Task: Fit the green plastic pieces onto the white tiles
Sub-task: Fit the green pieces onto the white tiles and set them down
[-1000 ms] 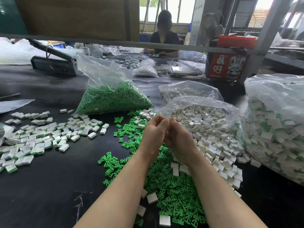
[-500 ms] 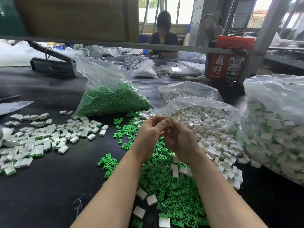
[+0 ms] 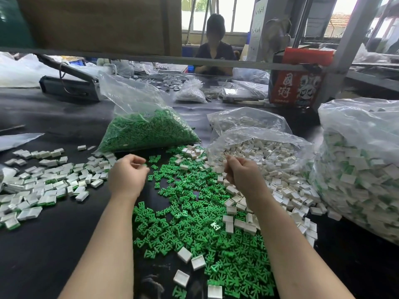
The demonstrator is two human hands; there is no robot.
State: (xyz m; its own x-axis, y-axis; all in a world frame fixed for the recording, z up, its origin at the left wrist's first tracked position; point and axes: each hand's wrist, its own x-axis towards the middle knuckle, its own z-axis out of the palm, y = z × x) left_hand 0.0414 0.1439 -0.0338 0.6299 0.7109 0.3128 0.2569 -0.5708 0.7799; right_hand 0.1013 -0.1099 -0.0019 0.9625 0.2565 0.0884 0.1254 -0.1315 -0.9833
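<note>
Two bare hands held apart over a black table (image 3: 54,244). Left hand (image 3: 127,178) curled loosely, fingertips pinched together near a speck of green at the thumb, so maybe holding something small, but can't tell for sure. Right hand (image 3: 244,175) also curled into a loose fist with the fingers tucked in; can't make out whether anything's inside. Between and below them, a big loose spill of green plastic pieces (image 3: 194,223) with a few white tiles (image 3: 184,254) scattered on top. More white tiles pouring out of an open clear bag (image 3: 269,152) just right of the right hand. Bag of green pieces (image 3: 146,130) further back, behind the left hand. Off to the left, a spread of finished tiles (image 3: 43,182) showing green edges, and on the far right a huge bag of the same (image 3: 362,169). Another person (image 3: 213,48) seated at the far side of the table.
</note>
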